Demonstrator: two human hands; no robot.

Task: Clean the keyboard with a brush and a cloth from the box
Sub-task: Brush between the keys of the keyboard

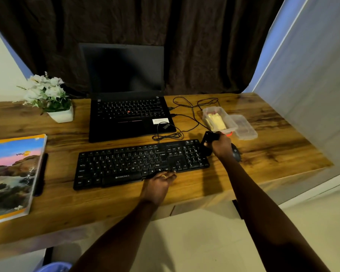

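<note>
**Q:** Where's the keyboard, & what are the hands doing?

**A:** Black keyboard (141, 163) lies flat on the wooden bench (273, 146), just in front of an open laptop (130, 114). Left hand (158, 182) rests w/ fingers laid fairly straight on the keyboard's front edge, near the middle, prob. to stop it sliding under the strokes. Right hand (220, 144) is curled round a dark brush (209, 139) at the keyboard's right end, by the number pad. The brush's dark end points toward the keys, so I'd guess brushing begins there. Can't tell if bristles touch the keys.

**Q:** And the box?

**A:** Clear box (231, 122) sits open just behind the right hand, w/ a yellowish cloth (216, 121) inside, untouched. Likely kept close for the wipe after brushing. Its lid (246, 128) lies beside it on the right. A mouse (236, 152) is partly hidden behind the right wrist.
</note>
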